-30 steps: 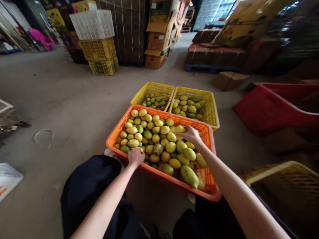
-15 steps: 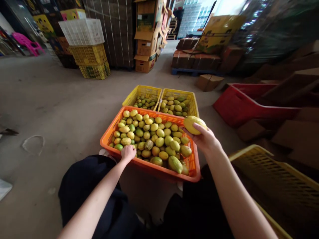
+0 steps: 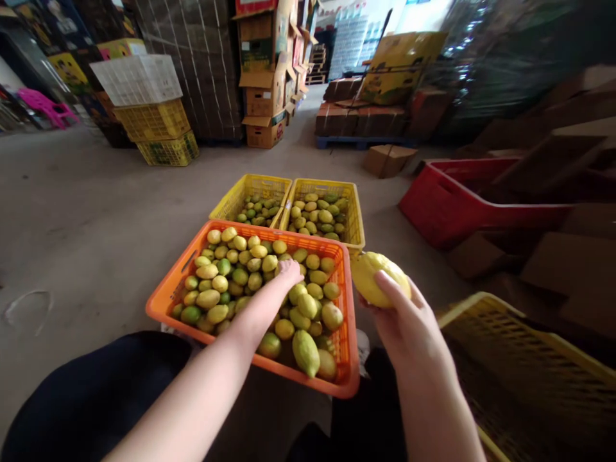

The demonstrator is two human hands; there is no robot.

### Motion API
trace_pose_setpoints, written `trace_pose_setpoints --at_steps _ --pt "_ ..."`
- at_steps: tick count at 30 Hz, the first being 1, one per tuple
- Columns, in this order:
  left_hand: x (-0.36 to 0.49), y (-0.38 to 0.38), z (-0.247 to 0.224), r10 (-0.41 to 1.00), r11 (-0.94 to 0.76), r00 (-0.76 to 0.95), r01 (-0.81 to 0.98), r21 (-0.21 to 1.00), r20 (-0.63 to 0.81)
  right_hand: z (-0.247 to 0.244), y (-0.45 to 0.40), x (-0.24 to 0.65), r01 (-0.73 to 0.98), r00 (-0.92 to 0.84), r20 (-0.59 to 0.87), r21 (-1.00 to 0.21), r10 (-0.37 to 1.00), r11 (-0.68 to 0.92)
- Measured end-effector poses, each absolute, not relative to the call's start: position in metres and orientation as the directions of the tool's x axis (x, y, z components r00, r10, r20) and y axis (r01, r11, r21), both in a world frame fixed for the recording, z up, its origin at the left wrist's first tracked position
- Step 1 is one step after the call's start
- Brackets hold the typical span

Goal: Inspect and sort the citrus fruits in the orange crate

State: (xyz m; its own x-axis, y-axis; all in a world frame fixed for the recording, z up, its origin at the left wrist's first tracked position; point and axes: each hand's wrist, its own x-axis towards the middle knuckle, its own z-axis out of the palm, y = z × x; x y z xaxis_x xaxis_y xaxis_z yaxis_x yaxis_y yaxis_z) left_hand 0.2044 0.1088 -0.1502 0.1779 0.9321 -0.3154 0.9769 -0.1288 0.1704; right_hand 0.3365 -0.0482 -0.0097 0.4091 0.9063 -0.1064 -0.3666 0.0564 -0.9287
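An orange plastic crate (image 3: pixel 161 292) full of yellow and green lemons (image 3: pixel 208 299) stands in front of my knees. My left hand (image 3: pixel 290 272) reaches into the right half of the crate, its fingers curled down among the lemons; whatever they close on is hidden. To the right of the crate, my right hand (image 3: pixel 404 314) holds a large yellow lemon (image 3: pixel 378 276), with the thumb on its near side. A big greenish lemon (image 3: pixel 305 353) lies by the crate's near right corner.
Two yellow crates (image 3: pixel 359 221) with more lemons stand just behind the orange one. On the right are a red bin (image 3: pixel 447 205) and a yellow crate (image 3: pixel 481 305), with cardboard around them. Stacked crates (image 3: pixel 158 122) and boxes (image 3: pixel 262 131) line the back.
My left hand has moved from the crate's near edge inward and to the right, over the lemons. The right hand, still holding its lemon, has come lower and closer. The view has shifted.
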Motion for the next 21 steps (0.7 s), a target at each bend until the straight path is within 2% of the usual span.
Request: trace_pose_setpoints --at_steps 5,12,16,21 --pt "0.23 0.136 -0.177 0.898 -0.134 0.16 0.987 0.093 -0.41 -0.016 -0.065 0.359 -0.454 0.37 -0.149 -0.89 0.917 0.038" --pt "0.247 0.147 -0.196 0.897 -0.07 0.091 0.995 0.065 -0.433 -0.019 -0.072 0.371 -0.455 0.457 -0.204 -0.89 0.866 0.031" --pt "0.246 0.138 -0.189 0.915 -0.022 0.076 0.99 0.139 -0.397 -0.019 -0.068 0.362 -0.491 0.447 -0.246 -0.871 0.86 0.006" --pt "0.226 0.133 -0.161 0.936 0.032 0.076 0.954 0.298 -0.343 -0.022 -0.064 0.347 -0.573 0.382 -0.276 -0.819 0.882 -0.008"
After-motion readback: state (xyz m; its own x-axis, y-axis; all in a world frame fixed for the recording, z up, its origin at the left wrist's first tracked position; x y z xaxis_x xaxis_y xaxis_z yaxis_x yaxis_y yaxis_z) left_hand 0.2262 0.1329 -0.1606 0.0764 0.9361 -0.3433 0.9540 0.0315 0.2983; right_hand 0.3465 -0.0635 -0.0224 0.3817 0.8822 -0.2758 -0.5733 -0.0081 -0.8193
